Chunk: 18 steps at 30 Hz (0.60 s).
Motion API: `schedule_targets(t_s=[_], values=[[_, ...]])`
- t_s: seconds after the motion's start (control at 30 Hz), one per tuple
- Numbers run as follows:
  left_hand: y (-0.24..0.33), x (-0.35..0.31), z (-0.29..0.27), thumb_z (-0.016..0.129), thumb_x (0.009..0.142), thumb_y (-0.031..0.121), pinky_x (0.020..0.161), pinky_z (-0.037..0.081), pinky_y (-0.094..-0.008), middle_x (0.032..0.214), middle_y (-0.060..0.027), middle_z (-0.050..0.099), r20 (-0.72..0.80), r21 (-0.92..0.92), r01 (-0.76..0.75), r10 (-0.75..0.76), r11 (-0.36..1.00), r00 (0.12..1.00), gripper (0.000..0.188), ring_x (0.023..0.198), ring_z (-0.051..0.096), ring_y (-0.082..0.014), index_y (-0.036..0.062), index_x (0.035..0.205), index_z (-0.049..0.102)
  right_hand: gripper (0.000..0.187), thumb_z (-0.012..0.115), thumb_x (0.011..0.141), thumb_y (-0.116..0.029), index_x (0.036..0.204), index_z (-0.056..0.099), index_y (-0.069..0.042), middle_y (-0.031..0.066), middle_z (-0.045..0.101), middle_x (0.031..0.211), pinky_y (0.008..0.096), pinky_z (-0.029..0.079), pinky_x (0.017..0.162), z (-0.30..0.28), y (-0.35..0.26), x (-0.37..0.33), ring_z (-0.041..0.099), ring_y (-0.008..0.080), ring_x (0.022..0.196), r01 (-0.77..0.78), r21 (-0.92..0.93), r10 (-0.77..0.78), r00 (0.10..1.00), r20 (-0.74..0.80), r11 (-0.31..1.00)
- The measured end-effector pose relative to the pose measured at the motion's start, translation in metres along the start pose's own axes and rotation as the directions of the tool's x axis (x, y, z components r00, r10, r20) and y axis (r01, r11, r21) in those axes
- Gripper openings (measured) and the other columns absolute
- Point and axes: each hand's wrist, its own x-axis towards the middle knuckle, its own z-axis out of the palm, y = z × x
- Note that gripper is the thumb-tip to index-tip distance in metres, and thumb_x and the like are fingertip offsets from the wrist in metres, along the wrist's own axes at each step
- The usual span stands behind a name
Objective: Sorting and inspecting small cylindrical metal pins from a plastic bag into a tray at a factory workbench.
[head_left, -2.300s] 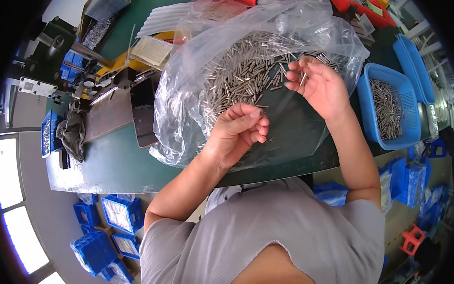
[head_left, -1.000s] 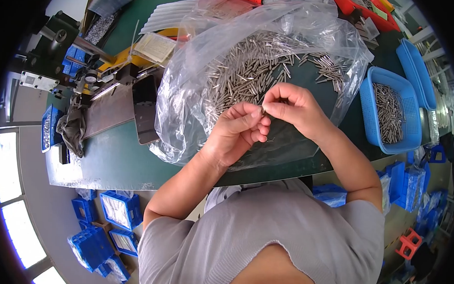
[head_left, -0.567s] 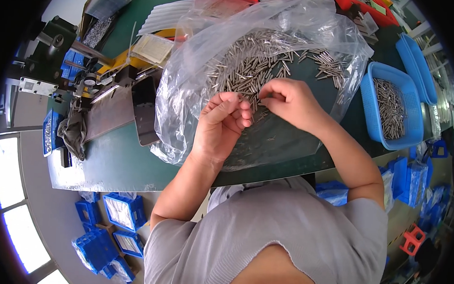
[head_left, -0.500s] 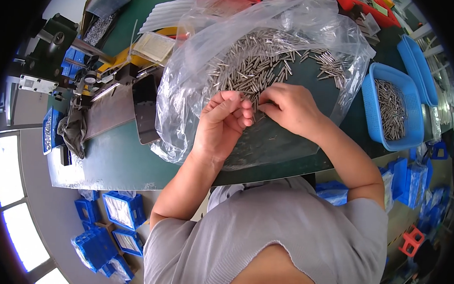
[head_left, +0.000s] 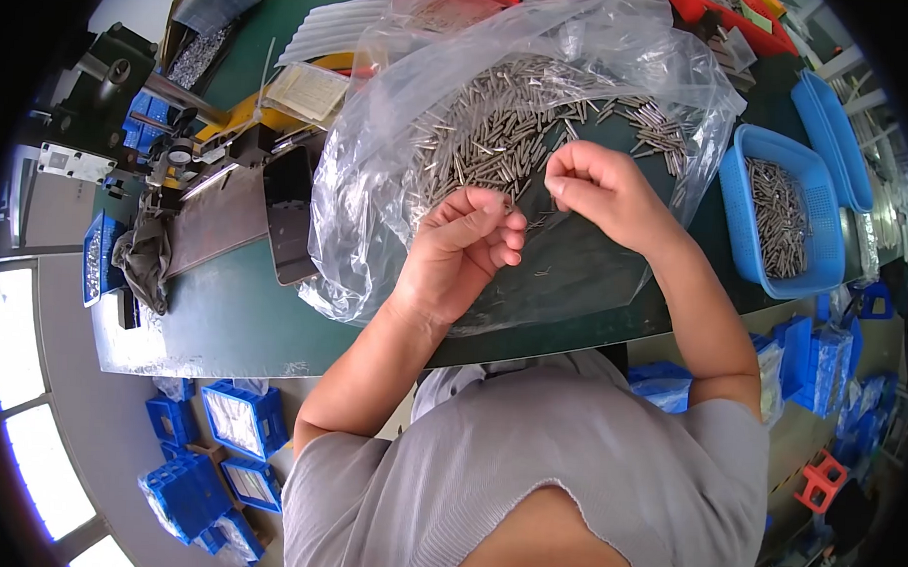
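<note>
Many small metal pins lie heaped on a clear plastic bag spread over the green table. My left hand is just in front of the heap, palm turned up and fingers curled, with thumb and forefinger pinched together at a small metallic bit. What that bit is cannot be made out. To its right, my right hand hovers over the bag's near right part, closed in a pinch. Its fingertips hide whatever may be between them. The two hands are apart.
On the right, a blue basket holds more metal pins, with another blue basket behind it. A dark flat panel and a clamp-like machine stand on the left. A red tray sits at the far right.
My right hand has drawn away from the left, moving right and a little farther from me. The left hand has shifted slightly right, still pinched.
</note>
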Motion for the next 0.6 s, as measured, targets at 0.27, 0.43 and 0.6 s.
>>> schedule_targets(t_s=[0.27,0.43,0.6], values=[[-0.005,0.001,0.002,0.054,0.09,0.01,0.061,0.051,-0.0272,0.086,-0.0112,0.063,0.024,-0.001,0.1,-0.1,0.995,0.995,0.01,0.072,0.06,-0.0172,0.0021,0.095,0.058,0.011,0.055,0.089,-0.014,0.092,0.056,-0.003,0.0007,0.06,0.078,0.0178,0.04,0.057,0.008,-0.01,-0.004,0.05,0.0028,0.065,-0.098,0.393,0.065,0.993,0.097,0.914],[-0.004,0.001,0.004,0.055,0.089,0.01,0.06,0.051,-0.0272,0.085,-0.0111,0.063,0.027,0.002,0.108,-0.108,0.994,0.994,0.009,0.072,0.061,-0.017,0.0022,0.093,0.058,0.008,0.054,0.089,-0.007,0.093,0.056,0.0,0.0024,0.06,0.081,0.0221,0.047,0.071,0.012,-0.008,-0.006,0.057,0.007,0.076,-0.019,0.385,-0.009,0.997,0.071,0.923],[-0.006,0.002,0.0,0.056,0.089,0.01,0.062,0.051,-0.0274,0.084,-0.0109,0.063,0.047,-0.002,0.114,-0.114,0.993,0.992,0.009,0.072,0.06,-0.0174,0.0025,0.093,0.058,0.008,0.055,0.088,-0.007,0.09,0.057,0.0,0.0006,0.058,0.078,0.021,0.045,0.067,0.02,-0.001,-0.004,0.055,0.006,0.073,0.003,0.317,-0.037,0.994,0.102,0.949]])
